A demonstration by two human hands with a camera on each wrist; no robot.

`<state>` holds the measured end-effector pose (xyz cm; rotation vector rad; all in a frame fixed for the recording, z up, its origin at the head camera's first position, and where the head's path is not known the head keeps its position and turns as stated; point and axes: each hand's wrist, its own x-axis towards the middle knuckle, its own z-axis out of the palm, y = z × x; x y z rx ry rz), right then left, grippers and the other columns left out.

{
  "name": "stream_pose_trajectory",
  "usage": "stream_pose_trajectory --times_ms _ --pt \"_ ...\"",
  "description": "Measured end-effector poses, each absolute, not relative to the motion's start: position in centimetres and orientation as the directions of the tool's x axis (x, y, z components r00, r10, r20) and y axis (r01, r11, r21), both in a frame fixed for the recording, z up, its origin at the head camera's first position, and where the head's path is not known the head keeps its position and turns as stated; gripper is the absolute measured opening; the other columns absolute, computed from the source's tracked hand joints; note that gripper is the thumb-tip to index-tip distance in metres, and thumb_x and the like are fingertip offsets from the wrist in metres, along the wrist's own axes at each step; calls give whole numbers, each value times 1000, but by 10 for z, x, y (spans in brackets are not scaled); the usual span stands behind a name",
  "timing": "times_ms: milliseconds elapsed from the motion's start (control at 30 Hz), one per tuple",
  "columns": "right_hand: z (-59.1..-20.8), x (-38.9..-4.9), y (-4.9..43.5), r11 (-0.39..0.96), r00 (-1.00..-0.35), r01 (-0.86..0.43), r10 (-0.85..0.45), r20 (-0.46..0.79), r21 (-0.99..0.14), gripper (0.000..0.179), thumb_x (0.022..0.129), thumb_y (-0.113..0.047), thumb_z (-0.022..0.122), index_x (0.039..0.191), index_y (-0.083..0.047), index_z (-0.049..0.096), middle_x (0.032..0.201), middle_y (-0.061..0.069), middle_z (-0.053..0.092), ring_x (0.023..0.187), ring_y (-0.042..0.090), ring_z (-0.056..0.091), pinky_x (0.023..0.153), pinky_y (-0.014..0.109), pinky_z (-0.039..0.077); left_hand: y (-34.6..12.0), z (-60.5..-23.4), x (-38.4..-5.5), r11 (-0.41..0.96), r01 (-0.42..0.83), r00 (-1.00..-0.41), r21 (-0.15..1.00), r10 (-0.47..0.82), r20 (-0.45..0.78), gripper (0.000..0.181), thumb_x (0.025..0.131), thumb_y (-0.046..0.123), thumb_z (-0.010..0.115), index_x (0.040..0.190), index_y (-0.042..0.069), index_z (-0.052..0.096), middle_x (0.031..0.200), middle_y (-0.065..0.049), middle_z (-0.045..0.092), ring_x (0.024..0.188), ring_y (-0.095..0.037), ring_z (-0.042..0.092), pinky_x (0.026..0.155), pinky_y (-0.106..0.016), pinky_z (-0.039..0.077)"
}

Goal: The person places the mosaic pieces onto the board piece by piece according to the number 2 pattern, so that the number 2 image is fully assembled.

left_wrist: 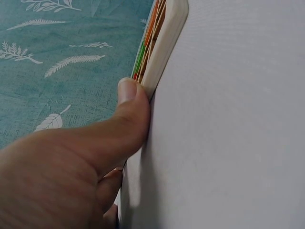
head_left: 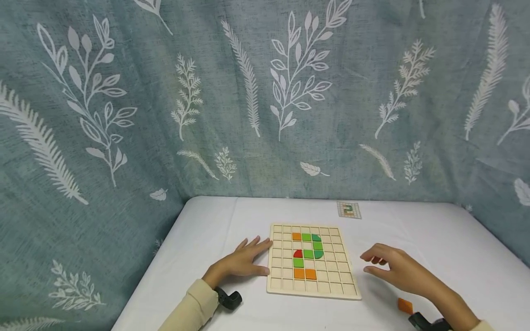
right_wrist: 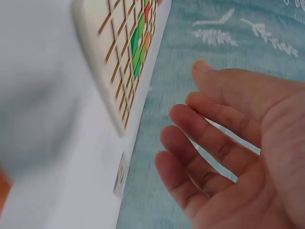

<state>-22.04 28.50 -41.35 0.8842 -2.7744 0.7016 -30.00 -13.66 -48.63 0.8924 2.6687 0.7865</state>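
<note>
A pale wooden grid board (head_left: 335,276) lies flat on the white table, with several orange, green and red tiles (head_left: 308,253) set in its squares. Along the board's left edge rests my left hand (head_left: 242,261), fingers spread and thumb reaching to the side. The left wrist view shows that thumb (left_wrist: 128,109) against the board's rim. To the right of the board, above the cloth, my right hand (head_left: 395,269) hovers with loosely bent fingers and nothing between them. Below it, near the wrist, sits a loose orange tile (head_left: 405,305).
A small pattern card (head_left: 349,210) with a coloured figure on a grid lies behind the board, toward the table's far edge. White cloth covers the table (head_left: 207,220). A blue-green leaf-print curtain (head_left: 265,115) rises behind the table and along its sides.
</note>
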Motion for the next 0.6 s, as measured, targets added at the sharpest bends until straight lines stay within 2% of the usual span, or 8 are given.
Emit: stream_pose_trajectory --times_ms 233,400,500,600 --pt "-425 -206 318 698 -821 -569 -511 255 -434 21 90 -20 75 107 -9 70 96 -1 69 80 -8 57 64 20 54 -136 -485 -300 685 481 -799 547 599 -49 87 88 51 71 158 18 31 165 -1 28 157 -28 13 127 -55 1" --pt "-431 -196 340 714 -857 -489 -502 120 -501 25 92 -21 72 112 -5 68 97 -1 69 78 -8 56 64 20 53 -136 -486 -300 682 481 -796 550 603 -52 87 89 52 70 158 18 30 166 0 28 157 -28 12 127 -54 -1" --pt "-437 -190 353 731 -874 -444 -482 69 -519 26 94 -22 70 113 -4 68 98 -3 70 78 -8 56 64 20 53 -137 -487 -301 681 486 -794 549 606 -48 87 89 52 69 158 18 30 166 0 27 157 -28 12 127 -54 -1" --pt "-443 -185 363 731 -879 -441 -469 87 -520 21 94 -17 70 111 -4 68 98 -7 70 78 -8 56 63 20 52 -137 -486 -301 680 485 -795 550 605 -48 87 89 53 69 159 18 30 166 0 27 157 -27 12 127 -53 -2"
